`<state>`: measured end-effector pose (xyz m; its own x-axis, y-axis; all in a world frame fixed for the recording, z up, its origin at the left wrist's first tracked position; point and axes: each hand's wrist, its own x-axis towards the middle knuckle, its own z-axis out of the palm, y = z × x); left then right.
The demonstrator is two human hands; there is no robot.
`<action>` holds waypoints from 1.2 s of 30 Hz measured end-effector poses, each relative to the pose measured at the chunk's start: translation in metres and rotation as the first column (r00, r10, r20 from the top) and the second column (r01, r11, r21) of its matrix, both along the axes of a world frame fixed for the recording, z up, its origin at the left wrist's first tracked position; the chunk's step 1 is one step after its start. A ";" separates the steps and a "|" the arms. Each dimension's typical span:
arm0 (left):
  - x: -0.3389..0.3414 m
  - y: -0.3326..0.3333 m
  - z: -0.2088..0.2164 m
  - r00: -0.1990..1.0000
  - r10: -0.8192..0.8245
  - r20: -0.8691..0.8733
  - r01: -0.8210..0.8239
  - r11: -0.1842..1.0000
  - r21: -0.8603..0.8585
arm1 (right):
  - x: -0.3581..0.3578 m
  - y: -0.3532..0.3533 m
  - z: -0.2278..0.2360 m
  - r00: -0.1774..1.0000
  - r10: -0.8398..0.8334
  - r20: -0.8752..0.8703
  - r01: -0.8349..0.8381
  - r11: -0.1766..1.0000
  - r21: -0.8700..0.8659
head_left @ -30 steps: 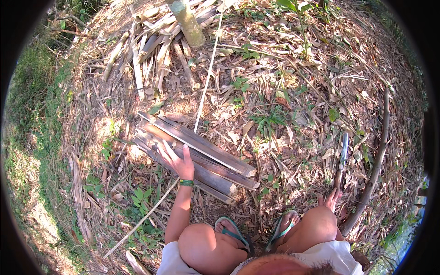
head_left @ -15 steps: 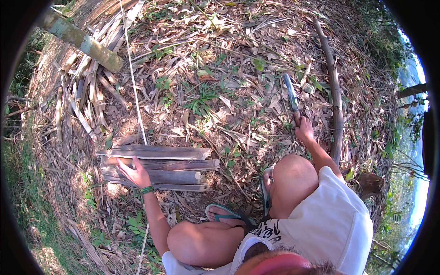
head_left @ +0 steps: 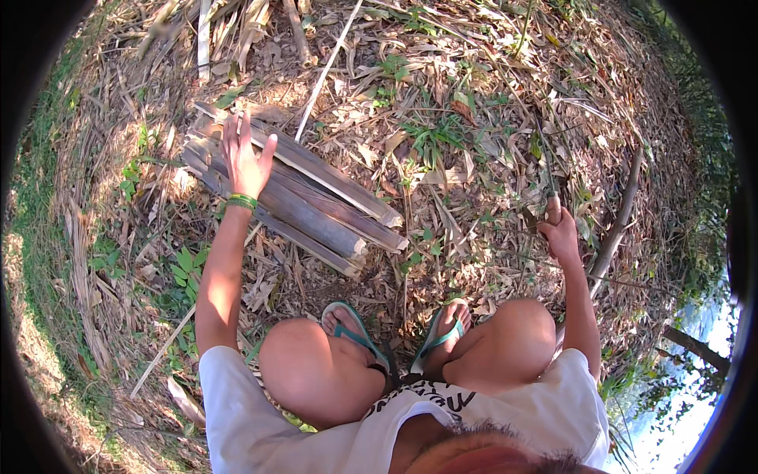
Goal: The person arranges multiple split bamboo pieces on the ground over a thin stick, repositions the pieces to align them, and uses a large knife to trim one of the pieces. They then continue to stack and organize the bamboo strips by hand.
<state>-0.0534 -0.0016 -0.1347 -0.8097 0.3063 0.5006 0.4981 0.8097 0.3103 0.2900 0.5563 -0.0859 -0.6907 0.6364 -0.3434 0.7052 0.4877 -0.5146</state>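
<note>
The left hand [head_left: 246, 158], a green band at its wrist, hovers with fingers spread apart over the upper-left end of a stack of split bamboo slats [head_left: 316, 207]. The slats are long, grey-brown and weathered, laid side by side and slanting from upper left to lower right on dry leaf litter [head_left: 442, 95]. Just below the stack's lower end are two feet in green sandals [head_left: 355, 332]. Well right of the stack, the right hand [head_left: 560, 237] is clamped around the handle of a knife [head_left: 551, 186], blade pointing away.
</note>
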 end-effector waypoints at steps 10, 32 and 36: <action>-0.052 0.032 0.057 0.700 0.141 0.700 -0.064 0.989 -0.135 | -0.132 -0.087 0.192 0.952 0.301 0.058 -0.270 0.912 -0.309; 0.076 0.093 -0.004 0.225 0.609 0.761 -0.858 0.493 -0.141 | -0.296 -0.099 -0.028 0.926 0.370 -0.074 -0.360 0.926 0.117; 0.078 0.091 -0.011 0.254 0.639 0.726 -0.863 0.489 -0.128 | -0.393 -0.116 0.011 0.848 0.530 0.007 -0.529 0.847 0.051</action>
<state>0.0250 0.0896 -0.1455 -0.6890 -0.6644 -0.2895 -0.7075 0.5301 0.4673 -0.1033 0.4405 -0.0751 -0.9299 0.1894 -0.3152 0.3292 0.8109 -0.4838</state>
